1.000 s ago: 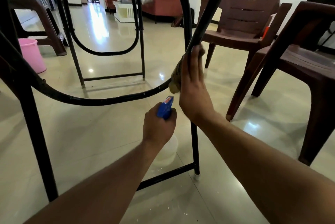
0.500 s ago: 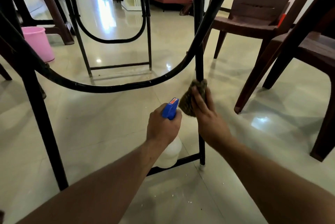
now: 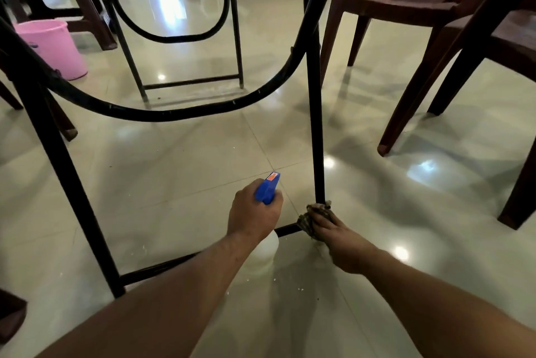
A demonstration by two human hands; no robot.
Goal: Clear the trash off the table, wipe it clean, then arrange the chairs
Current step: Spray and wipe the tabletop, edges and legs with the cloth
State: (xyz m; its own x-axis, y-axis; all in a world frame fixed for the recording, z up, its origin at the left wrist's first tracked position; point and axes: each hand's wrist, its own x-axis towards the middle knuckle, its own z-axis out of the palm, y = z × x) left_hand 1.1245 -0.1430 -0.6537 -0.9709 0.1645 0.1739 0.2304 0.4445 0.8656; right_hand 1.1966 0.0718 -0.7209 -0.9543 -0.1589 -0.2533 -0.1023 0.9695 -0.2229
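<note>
I am looking under the table at its black metal frame. My right hand [image 3: 338,237] presses a brown-green cloth [image 3: 311,217] around the bottom of the upright table leg [image 3: 314,114], close to the floor. My left hand [image 3: 253,211] grips a white spray bottle [image 3: 265,254] by its blue trigger head [image 3: 267,188], just left of that leg. The bottle's base sits at or near the floor beside the low crossbar [image 3: 287,230]. The tabletop itself is out of view.
Brown plastic chairs [image 3: 412,1] stand at the right, their legs [image 3: 406,114] on the glossy tiled floor. A pink bucket [image 3: 50,46] stands at the left, next to another brown chair. The table's far leg frame [image 3: 185,38] lies ahead. White crumbs dot the floor.
My right hand slid the cloth down the table leg from high on the frame to its foot. My left hand with the spray bottle lowered too, and my view tipped downward.
</note>
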